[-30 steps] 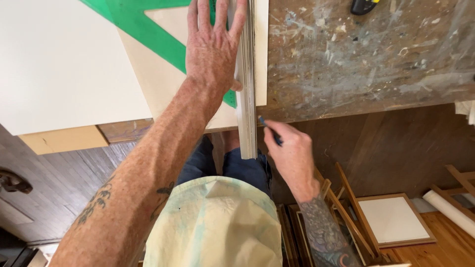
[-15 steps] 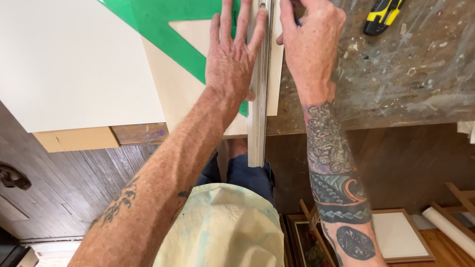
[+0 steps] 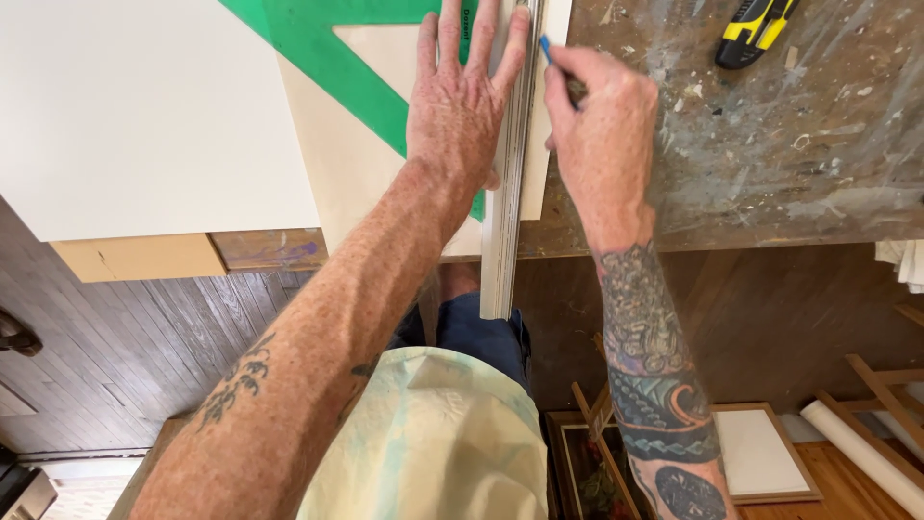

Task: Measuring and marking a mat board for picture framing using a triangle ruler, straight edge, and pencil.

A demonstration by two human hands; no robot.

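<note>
Left hand (image 3: 460,106) flat (fingers splayed) on ruler (image 3: 507,193); right hand (image 3: 602,135) grips blade (image 3: 546,46).

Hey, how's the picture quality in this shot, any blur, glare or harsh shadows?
Head view: sharp and evenly lit; left hand and right hand show no motion blur, the white board is bright but not blown out, shadows are soft, and wide-angle stretch shows on the forearms.

Left hand (image 3: 462,106) lies flat on the triangle (image 3: 327,48), just left of the straightedge (image 3: 507,221). Right hand (image 3: 602,135) sits immediately right of it. Utility knife (image 3: 756,31) lies farther right on the workbench (image 3: 770,164).
</note>
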